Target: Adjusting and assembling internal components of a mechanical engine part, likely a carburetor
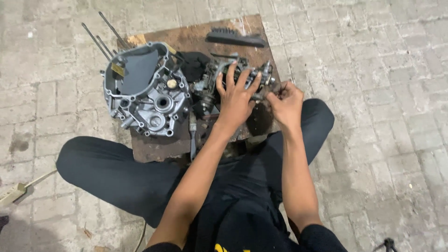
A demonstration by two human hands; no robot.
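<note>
Gear cluster (261, 77) under spread left hand (235, 100), right hand (285, 103) pinching it, on rusty board (158, 147) over brick paving (382, 93).

I think this is an outdoor repair spot, like a bike workshop on the ground. I see a brick floor (382, 93), a greasy wooden board (158, 147) and an open metal engine case (144, 88).
</note>
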